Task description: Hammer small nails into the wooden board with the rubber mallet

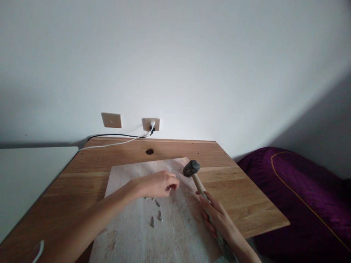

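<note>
A pale whitewashed wooden board lies on a wooden desk. My left hand rests over the board's middle, fingers pinched together on a small nail at the fingertips. My right hand is wrapped round the wooden handle of a hammer, whose dark head hangs raised a little to the right of the left fingertips. Several loose nails lie on the board just below the left hand.
A wall with two sockets stands behind the desk; a white cable and a black one run from the plug. A cable hole sits near the desk's back edge. A white surface adjoins left, a purple cushion right.
</note>
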`<state>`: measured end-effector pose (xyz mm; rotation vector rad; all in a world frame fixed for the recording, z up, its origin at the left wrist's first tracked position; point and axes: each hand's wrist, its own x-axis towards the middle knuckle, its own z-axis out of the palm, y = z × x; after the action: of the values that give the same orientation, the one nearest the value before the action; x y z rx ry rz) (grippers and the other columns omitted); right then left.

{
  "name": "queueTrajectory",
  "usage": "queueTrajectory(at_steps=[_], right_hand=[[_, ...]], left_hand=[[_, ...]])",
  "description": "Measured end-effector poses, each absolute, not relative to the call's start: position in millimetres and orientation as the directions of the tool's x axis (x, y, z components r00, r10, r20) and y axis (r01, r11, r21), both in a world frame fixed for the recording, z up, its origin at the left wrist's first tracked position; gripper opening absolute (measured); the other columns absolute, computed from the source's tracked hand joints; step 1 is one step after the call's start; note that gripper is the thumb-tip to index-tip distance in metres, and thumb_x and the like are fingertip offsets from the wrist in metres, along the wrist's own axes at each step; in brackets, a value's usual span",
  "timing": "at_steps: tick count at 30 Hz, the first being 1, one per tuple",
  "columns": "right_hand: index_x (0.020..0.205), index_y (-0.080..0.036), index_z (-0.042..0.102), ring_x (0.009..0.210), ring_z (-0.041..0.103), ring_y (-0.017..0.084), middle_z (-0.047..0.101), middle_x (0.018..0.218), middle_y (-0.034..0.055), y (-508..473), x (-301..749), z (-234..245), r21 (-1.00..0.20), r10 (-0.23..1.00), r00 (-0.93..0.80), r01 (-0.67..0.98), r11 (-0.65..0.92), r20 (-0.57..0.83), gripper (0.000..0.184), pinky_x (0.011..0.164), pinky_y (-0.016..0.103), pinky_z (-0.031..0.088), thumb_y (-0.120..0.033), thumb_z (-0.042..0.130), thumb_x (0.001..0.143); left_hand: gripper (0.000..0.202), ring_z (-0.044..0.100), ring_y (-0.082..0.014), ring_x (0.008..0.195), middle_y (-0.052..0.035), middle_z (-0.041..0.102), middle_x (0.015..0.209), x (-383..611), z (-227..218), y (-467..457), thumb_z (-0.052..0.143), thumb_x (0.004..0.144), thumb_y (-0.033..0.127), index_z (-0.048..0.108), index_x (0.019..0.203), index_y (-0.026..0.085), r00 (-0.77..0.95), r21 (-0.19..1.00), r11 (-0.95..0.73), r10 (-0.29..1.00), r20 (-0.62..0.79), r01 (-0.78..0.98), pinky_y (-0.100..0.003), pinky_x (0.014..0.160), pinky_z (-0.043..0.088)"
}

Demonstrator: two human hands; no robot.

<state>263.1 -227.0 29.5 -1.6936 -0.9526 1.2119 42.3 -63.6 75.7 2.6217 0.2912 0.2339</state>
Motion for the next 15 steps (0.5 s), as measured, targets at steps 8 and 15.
queueTrajectory(at_steps=[8, 15], right_hand=[[0.125, -0.018, 0.054, 0.030, 0.036, 0.004, 0.049, 0.056, -0.0117, -225.9, 263.3, 29.9, -0.919, 0.904, 0.268, 0.122, -0.374, -0.333, 0.074, 0.026, 0.014, 0.029, -0.077, 0.059, 0.080], [0.126, -0.019, 0.053, 0.030, 0.035, 0.004, 0.049, 0.056, -0.0116, -226.4, 261.9, 33.9, -0.921, 0.911, 0.243, 0.125, -0.370, -0.333, 0.074, 0.026, 0.014, 0.028, -0.077, 0.057, 0.080]], left_hand=[[0.022, 0.062, -0.0139, 0.073, -0.0015, 0.067, 0.084, 46.0, 51.1, -8.8, 0.060, 0.074, -0.002, 0.069, 0.083, 0.017, 0.871, 0.490, -0.805, 0.462, 0.164, 0.335, -0.023, 0.068, 0.042], [0.021, 0.066, -0.0191, 0.084, -0.0039, 0.068, 0.090, 44.0, 63.3, -20.9, 0.060, 0.078, 0.003, 0.070, 0.087, 0.019, 0.898, 0.256, -0.890, 0.419, 0.135, 0.377, -0.027, 0.073, 0.045]])
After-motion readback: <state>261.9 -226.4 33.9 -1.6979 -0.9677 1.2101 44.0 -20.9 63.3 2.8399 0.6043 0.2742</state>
